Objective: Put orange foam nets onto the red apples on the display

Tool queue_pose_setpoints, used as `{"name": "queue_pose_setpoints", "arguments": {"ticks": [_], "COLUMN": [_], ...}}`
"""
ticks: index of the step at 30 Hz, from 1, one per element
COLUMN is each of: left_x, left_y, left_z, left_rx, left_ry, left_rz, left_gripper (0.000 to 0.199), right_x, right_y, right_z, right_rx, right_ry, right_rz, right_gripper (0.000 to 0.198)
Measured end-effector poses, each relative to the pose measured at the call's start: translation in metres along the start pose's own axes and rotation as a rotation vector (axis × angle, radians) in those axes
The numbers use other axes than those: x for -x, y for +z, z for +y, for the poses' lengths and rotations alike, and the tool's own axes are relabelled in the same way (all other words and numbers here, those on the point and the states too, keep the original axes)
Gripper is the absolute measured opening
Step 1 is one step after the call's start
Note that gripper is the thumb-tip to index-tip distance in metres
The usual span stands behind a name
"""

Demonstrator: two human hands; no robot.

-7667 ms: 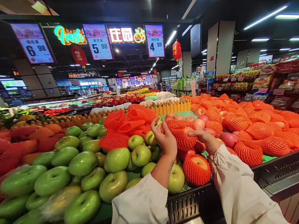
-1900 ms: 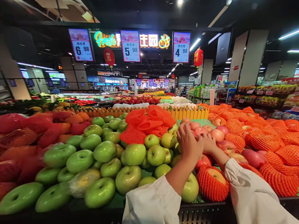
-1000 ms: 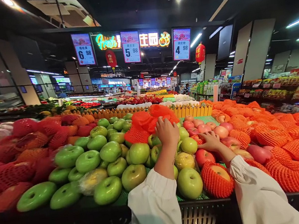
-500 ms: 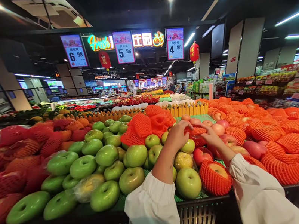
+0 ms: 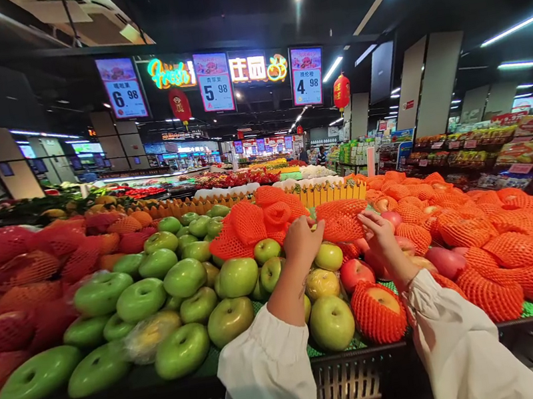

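Observation:
An orange foam net sleeve [image 5: 341,220] is stretched between my two hands above the fruit. My left hand [image 5: 303,241] pinches its left end, fingers partly hidden behind the knuckles. At its right end my right hand [image 5: 379,235] grips the edge between thumb and fingers. More orange sleeves [image 5: 250,222] lie heaped just left of my left hand, on top of green apples [image 5: 239,276]. Below my hands are a red apple [image 5: 356,274], a yellow-green apple [image 5: 332,322] and an apple in an orange sleeve [image 5: 379,311].
Net-wrapped apples [image 5: 473,227] fill the right side. Red-netted fruit [image 5: 22,285] is piled at left. A low yellow picket fence [image 5: 339,193] borders the back, and a black crate edge [image 5: 348,379] runs along the front. Price signs [image 5: 215,81] hang overhead.
The foam sleeve between my hands has been pulled wider and now shows spread out. My hands have moved apart, the right to the right. The view has shifted slightly.

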State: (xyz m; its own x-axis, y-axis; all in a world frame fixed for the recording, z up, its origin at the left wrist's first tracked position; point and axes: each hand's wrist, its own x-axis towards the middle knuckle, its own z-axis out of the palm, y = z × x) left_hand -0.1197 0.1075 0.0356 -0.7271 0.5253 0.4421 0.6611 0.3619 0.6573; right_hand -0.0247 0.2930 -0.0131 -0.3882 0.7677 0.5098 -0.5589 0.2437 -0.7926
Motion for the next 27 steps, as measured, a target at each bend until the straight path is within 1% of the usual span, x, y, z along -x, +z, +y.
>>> {"name": "queue_pose_setpoints", "arguments": {"ticks": [2, 4, 7, 9, 12, 16, 20, 22, 25, 27], "left_x": [-0.002, -0.002, -0.002, -0.002, -0.001, 0.003, 0.006, 0.005, 0.003, 0.0], "left_y": [0.003, 0.005, 0.006, 0.005, 0.003, 0.0, -0.001, 0.0, 0.001, 0.001], "left_z": [-0.002, -0.003, -0.003, -0.003, 0.0, 0.006, 0.009, 0.008, 0.004, 0.001], "left_rx": [0.056, 0.077, 0.056, 0.088, 0.216, 0.356, 0.396, 0.439, 0.56, 0.65], "left_ry": [0.048, 0.097, 0.093, 0.084, 0.166, 0.3, 0.335, 0.339, 0.371, 0.365], "left_rz": [-0.053, -0.065, -0.034, -0.014, -0.009, -0.047, -0.067, -0.073, -0.022, 0.084], "left_gripper": [0.024, 0.019, 0.018, 0.019, 0.017, 0.012, 0.012, 0.014, 0.018, 0.026], "right_x": [0.002, 0.004, 0.008, 0.01, 0.009, 0.007, 0.008, 0.009, 0.01, 0.01], "right_y": [0.001, 0.003, 0.004, 0.004, 0.003, 0.002, 0.006, 0.007, 0.007, 0.006], "right_z": [-0.001, -0.004, -0.01, -0.013, -0.013, -0.008, -0.005, -0.006, -0.008, -0.009], "right_rx": [-0.041, -0.019, 0.007, 0.017, 0.036, 0.001, -0.018, 0.001, -0.011, -0.02], "right_ry": [0.031, 0.051, 0.116, 0.117, 0.091, 0.203, 0.244, 0.26, 0.194, 0.131], "right_rz": [-0.004, -0.02, -0.031, -0.04, -0.058, -0.159, -0.152, -0.163, -0.192, -0.223], "right_gripper": [0.042, 0.041, 0.045, 0.045, 0.043, 0.052, 0.06, 0.061, 0.057, 0.056]}}
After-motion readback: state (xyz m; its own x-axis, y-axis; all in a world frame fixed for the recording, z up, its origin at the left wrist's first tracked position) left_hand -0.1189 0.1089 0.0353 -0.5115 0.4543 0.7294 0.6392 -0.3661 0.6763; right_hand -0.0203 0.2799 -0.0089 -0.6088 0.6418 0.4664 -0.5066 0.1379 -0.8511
